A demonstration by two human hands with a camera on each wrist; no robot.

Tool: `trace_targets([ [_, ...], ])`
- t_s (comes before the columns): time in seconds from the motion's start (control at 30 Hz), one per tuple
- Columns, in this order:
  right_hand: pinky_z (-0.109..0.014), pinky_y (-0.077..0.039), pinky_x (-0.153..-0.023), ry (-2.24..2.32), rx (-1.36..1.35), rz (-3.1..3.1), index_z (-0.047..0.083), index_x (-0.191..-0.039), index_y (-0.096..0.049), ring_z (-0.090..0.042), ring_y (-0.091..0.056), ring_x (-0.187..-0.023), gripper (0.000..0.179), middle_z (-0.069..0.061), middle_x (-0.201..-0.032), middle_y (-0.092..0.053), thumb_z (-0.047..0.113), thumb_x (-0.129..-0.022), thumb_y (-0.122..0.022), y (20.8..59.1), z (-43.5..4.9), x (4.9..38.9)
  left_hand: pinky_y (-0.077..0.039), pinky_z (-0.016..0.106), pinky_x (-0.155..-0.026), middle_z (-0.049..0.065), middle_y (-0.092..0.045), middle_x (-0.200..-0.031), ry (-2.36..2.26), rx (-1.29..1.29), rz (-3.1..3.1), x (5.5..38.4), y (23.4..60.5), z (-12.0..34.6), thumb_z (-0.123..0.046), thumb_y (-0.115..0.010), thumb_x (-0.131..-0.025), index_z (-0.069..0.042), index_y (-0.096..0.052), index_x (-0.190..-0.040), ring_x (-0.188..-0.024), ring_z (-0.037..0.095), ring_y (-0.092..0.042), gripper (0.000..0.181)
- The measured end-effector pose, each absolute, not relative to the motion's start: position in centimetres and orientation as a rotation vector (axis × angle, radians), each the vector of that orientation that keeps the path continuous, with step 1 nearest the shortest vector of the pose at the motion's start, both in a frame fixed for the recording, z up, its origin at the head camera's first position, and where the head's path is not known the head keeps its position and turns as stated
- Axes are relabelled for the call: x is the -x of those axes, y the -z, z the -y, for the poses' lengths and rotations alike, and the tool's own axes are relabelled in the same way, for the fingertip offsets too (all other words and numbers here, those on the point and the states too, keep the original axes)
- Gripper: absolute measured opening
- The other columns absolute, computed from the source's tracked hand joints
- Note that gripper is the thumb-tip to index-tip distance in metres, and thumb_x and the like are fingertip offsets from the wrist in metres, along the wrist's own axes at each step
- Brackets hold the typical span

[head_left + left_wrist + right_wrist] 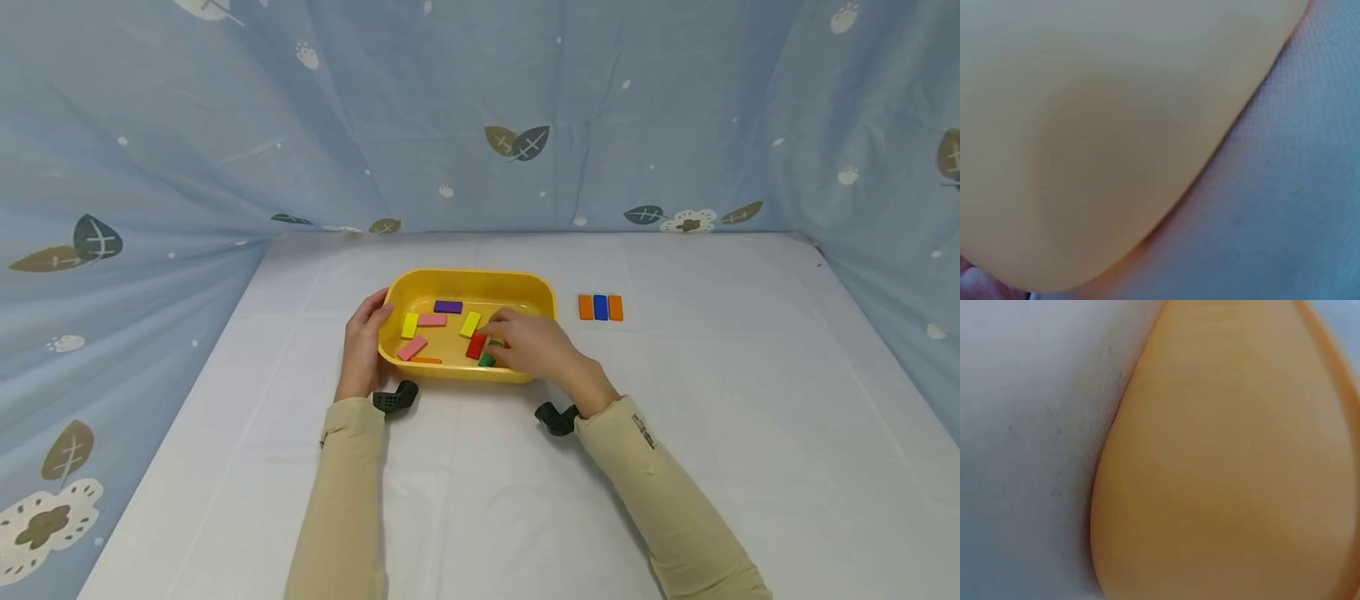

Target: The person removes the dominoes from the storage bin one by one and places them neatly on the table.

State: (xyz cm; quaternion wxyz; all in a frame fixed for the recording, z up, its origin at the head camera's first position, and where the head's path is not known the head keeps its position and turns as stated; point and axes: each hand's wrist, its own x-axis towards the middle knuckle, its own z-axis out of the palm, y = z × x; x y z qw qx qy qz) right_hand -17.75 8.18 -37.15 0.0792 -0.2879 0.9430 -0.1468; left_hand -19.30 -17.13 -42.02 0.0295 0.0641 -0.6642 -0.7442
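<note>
A yellow plastic tub stands on the white cloth, with small flat blocks lying in it. My left hand grips the tub's left end, thumb at the rim. Inside the tub's right part, my right hand reaches down with thumb and forefinger apart. Its fingertips are at a red block and a green block, the latter partly covered. Left of these lie a yellow block, a purple block and a pink block. Both wrist views mostly show the tub's outer wall.
Right of the tub, a blue block lies between two orange blocks in a row. White cloth covers the table. A blue patterned curtain hangs behind and at both sides. A black device sits at each wrist.
</note>
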Motion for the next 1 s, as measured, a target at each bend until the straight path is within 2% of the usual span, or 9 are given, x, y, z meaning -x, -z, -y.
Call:
trace_targets([
  [0.17, -0.034, -0.044, -0.087, 0.336, 0.916, -2.779, 0.02, -0.106, -0.067, -0.016, -0.054, -0.103, 0.028, 0.003, -0.115, -0.058, 0.036, -0.088, -0.052, 37.29, -8.21, 17.77, -0.036, 0.029, -0.098, -0.003, -0.045, -0.129, 2.295, -0.196, 2.049, 19.29, 42.02, 17.05, -0.031, -0.05, -0.09, -0.019, -0.049, -0.127, -0.117, 0.017, -0.043, 0.038],
  [0.33, -0.033, -0.045, -0.084, 0.317, 0.919, -2.754, 0.021, -0.101, -0.068, -0.014, -0.056, -0.098, 0.029, 0.005, -0.109, -0.059, 0.039, -0.089, -0.05, 37.37, -8.31, 17.83, -0.035, 0.029, -0.099, -0.003, -0.045, -0.129, 2.279, -0.183, 2.062, 19.39, 42.01, 17.08, -0.03, -0.05, -0.091, -0.018, -0.049, -0.126, -0.117, 0.016, -0.042, 0.038],
  [0.53, -0.025, -0.044, -0.062, 0.348, 0.872, -2.744, 0.022, -0.08, -0.068, -0.009, -0.054, -0.073, 0.03, 0.009, -0.086, -0.059, 0.042, -0.089, -0.047, 37.34, -8.19, 17.85, -0.034, 0.029, -0.099, -0.002, -0.045, -0.129, 2.26, -0.181, 2.076, 19.46, 42.04, 17.22, -0.031, -0.05, -0.091, -0.018, -0.049, -0.127, -0.117, 0.016, -0.042, 0.038],
  [0.6, -0.023, -0.039, -0.054, 0.349, 0.843, -2.743, 0.023, -0.072, -0.065, -0.009, -0.051, -0.064, 0.033, 0.009, -0.073, -0.055, 0.044, -0.089, -0.046, 37.3, -8.14, 17.84, -0.034, 0.029, -0.099, -0.002, -0.045, -0.129, 2.255, -0.175, 2.077, 19.47, 42.06, 17.2, -0.03, -0.049, -0.091, -0.018, -0.049, -0.126, -0.117, 0.016, -0.042, 0.038],
  [0.73, -0.024, -0.03, -0.048, 0.319, 0.78, -2.722, 0.023, -0.066, -0.06, -0.012, -0.045, -0.053, 0.038, 0.006, -0.054, -0.04, 0.048, -0.089, -0.042, 37.31, -8.09, 17.77, -0.036, 0.03, -0.099, -0.001, -0.044, -0.13, 2.28, -0.162, 2.062, 19.43, 42.14, 17.15, -0.032, -0.051, -0.09, -0.018, -0.049, -0.127, -0.117, 0.018, -0.043, 0.04],
  [1.0, -0.023, -0.023, -0.043, 0.405, 0.755, -2.685, 0.019, -0.051, -0.051, -0.011, -0.037, -0.043, 0.048, 0.007, -0.046, -0.033, 0.049, -0.087, -0.046, 37.54, -8.43, 17.91, -0.036, 0.028, -0.098, -0.002, -0.045, -0.129, 2.273, -0.191, 2.062, 19.39, 42.23, 17.19, -0.032, -0.051, -0.09, -0.018, -0.05, -0.126, -0.115, 0.016, -0.043, 0.038],
])
